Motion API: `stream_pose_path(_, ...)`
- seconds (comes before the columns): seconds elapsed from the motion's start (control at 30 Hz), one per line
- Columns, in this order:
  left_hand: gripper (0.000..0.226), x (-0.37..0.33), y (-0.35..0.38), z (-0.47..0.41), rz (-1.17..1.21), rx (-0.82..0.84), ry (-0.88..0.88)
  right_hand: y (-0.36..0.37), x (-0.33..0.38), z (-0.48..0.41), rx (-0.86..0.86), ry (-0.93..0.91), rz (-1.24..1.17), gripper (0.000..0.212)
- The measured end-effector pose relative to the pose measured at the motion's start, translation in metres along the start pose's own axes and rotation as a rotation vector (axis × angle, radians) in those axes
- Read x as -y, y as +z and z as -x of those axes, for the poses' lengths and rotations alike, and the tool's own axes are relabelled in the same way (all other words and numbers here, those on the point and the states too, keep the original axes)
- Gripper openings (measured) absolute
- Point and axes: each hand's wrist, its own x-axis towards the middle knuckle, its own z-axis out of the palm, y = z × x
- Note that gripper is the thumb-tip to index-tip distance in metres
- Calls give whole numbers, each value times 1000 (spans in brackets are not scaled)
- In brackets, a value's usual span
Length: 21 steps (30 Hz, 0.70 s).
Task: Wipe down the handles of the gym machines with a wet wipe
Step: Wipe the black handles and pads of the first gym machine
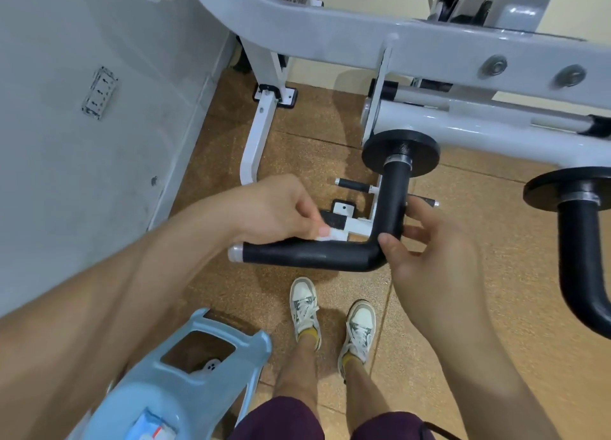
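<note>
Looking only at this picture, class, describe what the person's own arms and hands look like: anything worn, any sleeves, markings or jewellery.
The left hand and right hand are bare: no gloves, no rings on the fingers that show, and no watch or band at either wrist. The left arm and right arm are uncovered as far as they show, with no sleeve in view and no markings or cables on them.

I am wearing the only camera on my head, facing steeply down. It is looking from close above the black handle (314, 256) to my shoes (304, 304)
</note>
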Motion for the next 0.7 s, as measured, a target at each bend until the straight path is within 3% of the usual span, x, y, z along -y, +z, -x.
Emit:
stream_pose_path(0.1,16,-2,-1,-3,10,-16,-24,-5,-2,-4,51,84,-92,47)
stream_pose_path(0.23,18,-26,24,-13,18,-41,114,-10,-2,-7,77,88,-137,43)
stream_pose_path(0.37,25,-15,15,-4,-138,-64,59,-14,-7,-8,112,121,-196,50)
stream_pose_path(0.57,18,-37,36,-18,39,-80,94,-12,-9,-9,114,126,-242,50)
stream_pose_path(0.7,15,-38,39,-28,378,-202,-15,-11,-10,-9,98,122,-259,46)
